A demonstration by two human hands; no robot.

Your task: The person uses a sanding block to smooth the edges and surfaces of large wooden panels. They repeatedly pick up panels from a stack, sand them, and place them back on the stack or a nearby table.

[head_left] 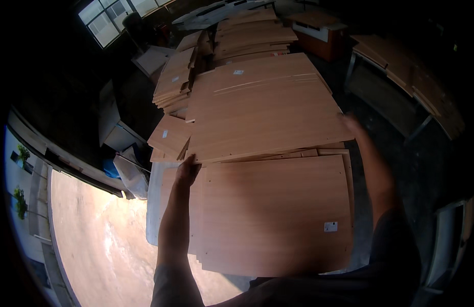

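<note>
Both my arms reach forward to a large flat wood-grain panel (267, 115), light brown with a small white label near its far edge. My left hand (187, 171) is closed on its near left corner. On the right edge, my right hand (349, 124) grips the panel, its fingers partly in shadow. The panel's near edge lies over other boards; whether it is lifted off them I cannot tell. Closer to me, a second wood-grain panel (273, 204) rests on a stack, with a white label at its lower right and small holes near its edges.
Stacked boards (175, 77) stand at the far left, with more piles (255, 33) behind. A table with boards (400, 69) stands at the right. A plastic bag (132, 174) sits left of the stack, beside a sunlit floor (94, 225). An orange-sided cabinet (319, 43) is farther back.
</note>
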